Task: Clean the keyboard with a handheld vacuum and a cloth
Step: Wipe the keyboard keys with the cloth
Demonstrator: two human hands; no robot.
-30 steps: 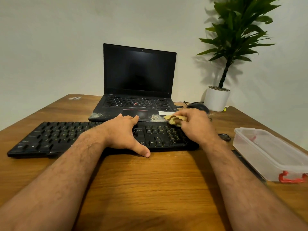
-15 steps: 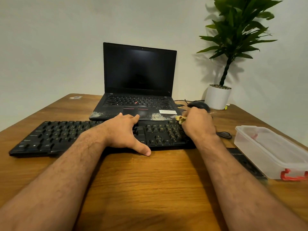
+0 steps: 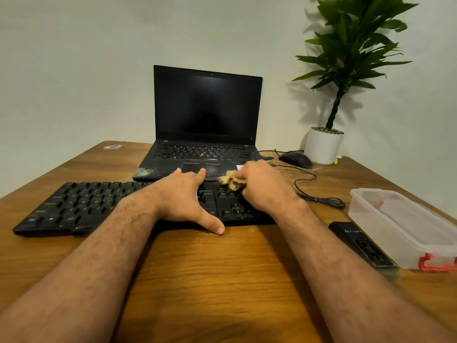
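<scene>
While the left hand lies flat with fingers spread on the middle of the black keyboard, thumb tip on the wooden counter, the right hand has its grip clenched around a crumpled yellow cloth, pressed on the keyboard's right end, just before the laptop.

Left hand lies flat, fingers spread, thumb out; right hand has its fingers curled tight.

Laptop lies directly behind the keyboard. Container sits right of the keyboard. Mouse sits behind-right.
</scene>
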